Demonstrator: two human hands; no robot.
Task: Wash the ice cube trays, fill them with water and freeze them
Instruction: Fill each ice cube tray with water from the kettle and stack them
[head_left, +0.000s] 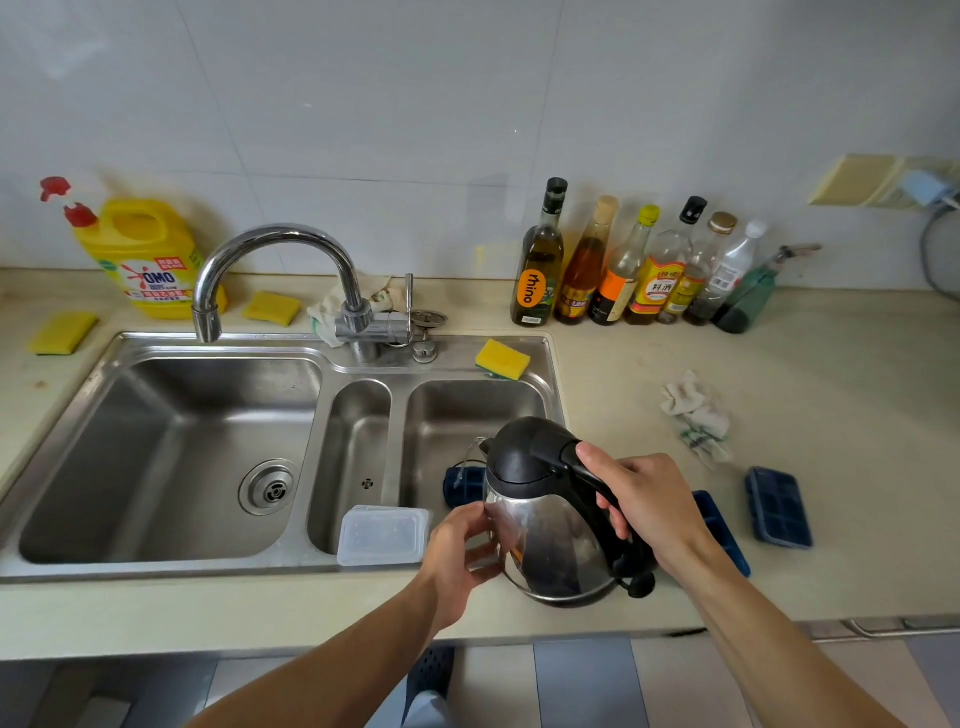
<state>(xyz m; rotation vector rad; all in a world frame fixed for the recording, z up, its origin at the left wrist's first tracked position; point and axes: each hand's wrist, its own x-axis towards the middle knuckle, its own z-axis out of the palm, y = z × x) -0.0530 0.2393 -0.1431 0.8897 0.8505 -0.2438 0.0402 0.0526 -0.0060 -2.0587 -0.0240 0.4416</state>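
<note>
My right hand (647, 501) grips the black handle of a steel electric kettle (545, 530), tilted with its spout over the right sink basin (467, 410). My left hand (460, 551) rests against the kettle's steel side. Under the spout, a dark blue ice cube tray (464, 486) lies in that basin, mostly hidden by the kettle. A second blue tray (724, 530) lies on the counter behind my right wrist. A third blue tray (778, 506) sits further right on the counter. Clear plastic tray lids (383, 535) lie stacked on the sink's front rim.
The faucet (270, 270) points over the large left basin (171, 457). Yellow sponges (502, 358) lie around the sink, with a yellow detergent jug (143, 254) at back left. Several bottles (623, 270) line the wall. A crumpled cloth (696, 415) lies on the right counter.
</note>
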